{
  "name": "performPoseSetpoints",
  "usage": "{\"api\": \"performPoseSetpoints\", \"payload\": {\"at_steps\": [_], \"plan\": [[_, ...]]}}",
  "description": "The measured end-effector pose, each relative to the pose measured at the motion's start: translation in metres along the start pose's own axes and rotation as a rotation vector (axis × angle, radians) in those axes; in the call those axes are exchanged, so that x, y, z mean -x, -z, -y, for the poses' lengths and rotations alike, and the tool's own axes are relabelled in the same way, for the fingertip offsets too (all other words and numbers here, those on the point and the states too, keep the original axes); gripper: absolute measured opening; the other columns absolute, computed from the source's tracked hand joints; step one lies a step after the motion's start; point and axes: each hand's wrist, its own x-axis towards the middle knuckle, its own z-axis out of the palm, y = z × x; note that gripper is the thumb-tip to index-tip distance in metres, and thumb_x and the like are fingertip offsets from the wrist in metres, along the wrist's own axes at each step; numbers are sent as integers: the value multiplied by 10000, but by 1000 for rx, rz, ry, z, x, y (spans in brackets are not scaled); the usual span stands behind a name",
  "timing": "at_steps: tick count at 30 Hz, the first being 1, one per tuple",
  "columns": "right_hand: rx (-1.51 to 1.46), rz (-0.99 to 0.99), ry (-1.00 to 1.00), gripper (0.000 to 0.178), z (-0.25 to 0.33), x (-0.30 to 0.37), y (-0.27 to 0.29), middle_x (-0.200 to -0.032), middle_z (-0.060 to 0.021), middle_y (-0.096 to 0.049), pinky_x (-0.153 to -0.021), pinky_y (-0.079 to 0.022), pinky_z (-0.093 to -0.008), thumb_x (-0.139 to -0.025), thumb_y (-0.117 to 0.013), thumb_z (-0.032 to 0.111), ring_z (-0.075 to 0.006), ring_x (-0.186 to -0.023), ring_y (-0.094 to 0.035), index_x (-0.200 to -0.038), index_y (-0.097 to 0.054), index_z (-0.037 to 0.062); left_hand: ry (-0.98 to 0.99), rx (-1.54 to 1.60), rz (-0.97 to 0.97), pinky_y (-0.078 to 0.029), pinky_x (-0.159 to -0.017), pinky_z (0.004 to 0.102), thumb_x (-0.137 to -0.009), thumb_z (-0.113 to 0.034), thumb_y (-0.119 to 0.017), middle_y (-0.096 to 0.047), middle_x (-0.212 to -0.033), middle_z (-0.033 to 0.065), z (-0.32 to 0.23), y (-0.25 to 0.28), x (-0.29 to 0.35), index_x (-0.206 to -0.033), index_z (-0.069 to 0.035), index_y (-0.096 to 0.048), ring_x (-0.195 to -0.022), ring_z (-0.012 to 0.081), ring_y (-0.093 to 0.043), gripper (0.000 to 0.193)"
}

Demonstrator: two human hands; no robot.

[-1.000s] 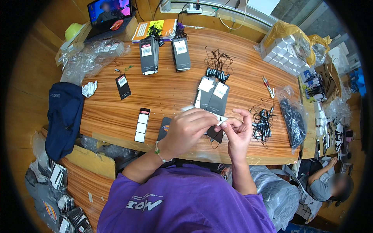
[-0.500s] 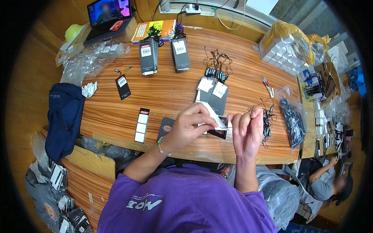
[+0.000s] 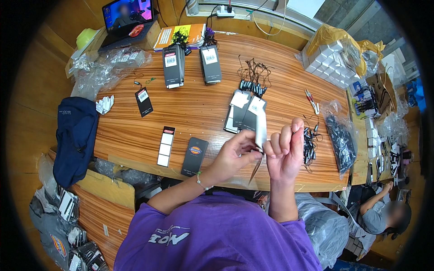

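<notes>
Over the table's near edge, my left hand (image 3: 239, 151) pinches hang tags turned nearly edge-on, with a white tag (image 3: 261, 128) sticking up and a darker edge pointing down. Beside it, my right hand (image 3: 285, 151) has curled fingers against the tags; a bit of thin dark string shows at its fingertips, the rest hidden. Just beyond my hands lie grey hang tags (image 3: 253, 121) with white stickers and black strings (image 3: 254, 72). To the left are a single grey tag (image 3: 194, 158) and a black-and-white tag strip (image 3: 165, 149).
Two tag stacks (image 3: 173, 67) stand at the back, near a laptop (image 3: 128, 16). A navy pouch (image 3: 74, 140) lies left. On the right are loose black strings (image 3: 311, 144), small snips (image 3: 312, 100), a plastic bag (image 3: 339, 135) and white boxes (image 3: 327, 58). Another person (image 3: 384, 212) sits far right.
My left hand has moved slightly right and down, turning the tags from slanted to nearly upright and edge-on. The grey tag on the left is now uncovered. My right hand stays almost in place.
</notes>
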Motion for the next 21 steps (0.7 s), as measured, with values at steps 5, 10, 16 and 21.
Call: {"api": "performPoseSetpoints", "payload": {"at_steps": [5, 10, 16, 21], "plan": [[293, 93, 127, 149, -2, 4, -6, -520, -10, -334, -427, -262, -236, -948, -374, 244, -91, -444, -269, -919, -352, 99, 52, -75, 47, -468, -817, 265, -798, 11, -599, -539, -1027, 72, -12, 2, 3, -1088, 39, -512, -970, 132, -545, 304], [389, 71, 189, 146, -6, 9, -6, -519, -15, -348, -435, -274, -245, -938, -407, 227, -103, -445, -294, -911, -355, 94, 126, -132, 116, -488, -791, 263, -793, 46, -580, -590, -998, 89, -25, 3, 2, -1052, 48, -549, -912, 140, -575, 261], [557, -15, 223, 123, -5, 14, -15, -581, -16, -386, -461, -294, -235, -916, -458, 166, -87, -474, -329, -895, -393, 64, -431, -931, 56, -494, -741, 305, -768, -8, -580, -618, -947, 117, -39, 8, -2, -966, 9, -610, -851, 259, -607, 201], [568, -125, 111, 80, -7, 17, -18, -654, -28, -436, -505, -339, -238, -895, -484, 98, -89, -520, -380, -913, -435, 37, -447, -1068, 30, -483, -733, 308, -745, 5, -586, -574, -997, 96, -44, 16, -4, -969, -31, -615, -886, 225, -580, 229]]}}
